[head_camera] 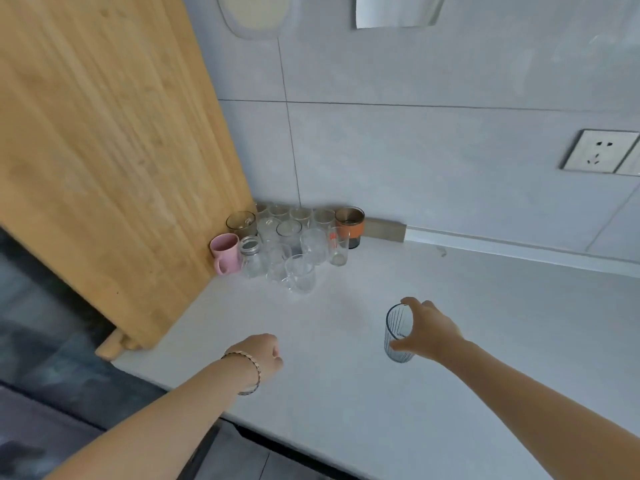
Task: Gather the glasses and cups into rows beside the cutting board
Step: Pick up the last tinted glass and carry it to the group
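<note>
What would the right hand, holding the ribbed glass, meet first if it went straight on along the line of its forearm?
Probably the front clear glass of the group beside the cutting board. Only bare counter lies between it and the right hand with its ribbed glass; depth is unclear.

Both bare forearms reach forward over the bench [346, 403] — the left hand [265, 353], a bracelet [257, 370] at its wrist, hovers with fingers curled under and holding nothing, while the right hand [427, 329] wraps thumb and fingers round a ribbed glass [396, 336] from its side.
</note>
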